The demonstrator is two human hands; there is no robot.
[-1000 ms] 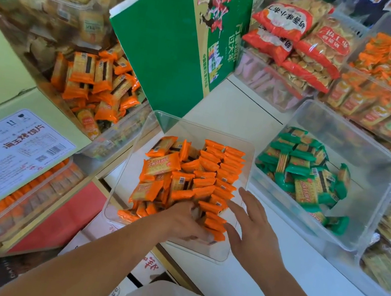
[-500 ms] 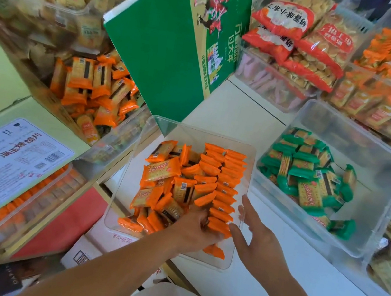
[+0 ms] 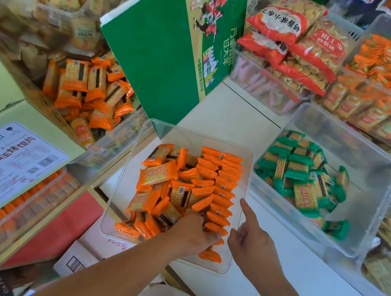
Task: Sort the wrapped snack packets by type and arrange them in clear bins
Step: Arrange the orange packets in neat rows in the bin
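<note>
A white counter (image 3: 232, 118) is carrying clear bins of snacks. The nearest clear bin (image 3: 114, 201) is sitting at its near left edge, and the orange packets (image 3: 225, 178) are lying inside, with a tidy row along the right side. The left hand (image 3: 194, 234) is digging into them; its fingers are hidden, so I cannot tell the grip. The right hand (image 3: 253, 244) is holding nothing, its index finger stretching against the bin's right wall. Further right, green packets (image 3: 307, 181) are lying in a second bin (image 3: 367, 154). A green carton (image 3: 159, 47) is standing behind.
</note>
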